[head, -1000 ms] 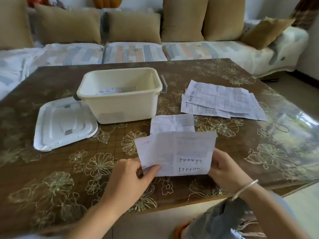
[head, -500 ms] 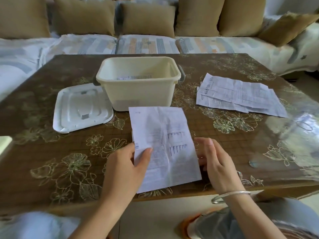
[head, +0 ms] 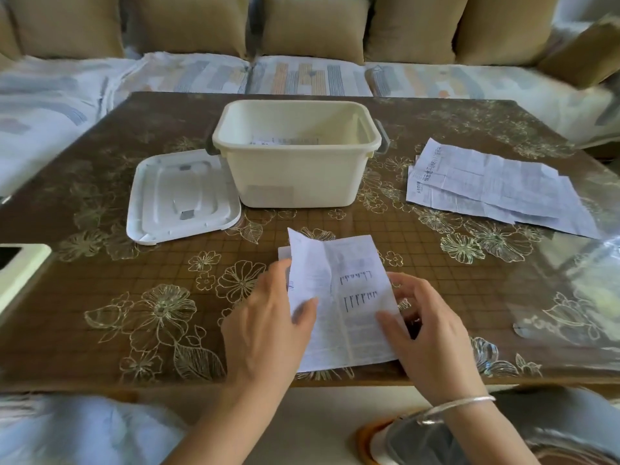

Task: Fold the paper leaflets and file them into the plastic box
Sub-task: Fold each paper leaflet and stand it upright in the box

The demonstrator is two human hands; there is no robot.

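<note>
Leaflet [head: 339, 297]: one white printed sheet, held upright-long, with a lengthwise crease down its middle. It sits at the near edge of the table [head: 100, 182], between the two hands. Its left half is lifted and the upper left corner curls up, while the lower right part lies on the tabletop

Left hand [head: 268, 327]: thumb [head: 306, 310] pressed on the sheet's face by the left edge, other fingers tucked behind that edge, pinching the leaflet

Right hand [head: 426, 333]: thumb [head: 389, 325] laid flat on the sheet's lower right, fingers [head: 407, 286] curled close together against the right edge, gripping it. There is a thin silver bracelet [head: 459, 405] on the wrist

Second sheet [head: 282, 254]: only a white corner shows, flat on the table under the leaflet's upper left side

Plastic box [head: 295, 182]: cream, rectangular, open, with a grey handle at each end. It stands mid-table beyond the leaflet, well apart from it

Folded sheet [head: 285, 141]: lying on the box floor

Lid [head: 181, 196]: white, flat on the table just beside the box's left side

Stack of leaflets [head: 496, 186]: unfolded, creased and fanned, on the table's right side, apart from the box

Table cover: dark brown, with pale flower outlines and a grid

Pale flat object [head: 20, 273]: at the table's left edge, partly cut off

Sofa [head: 312, 75]: beyond the table, with tan cushions along its back
</note>
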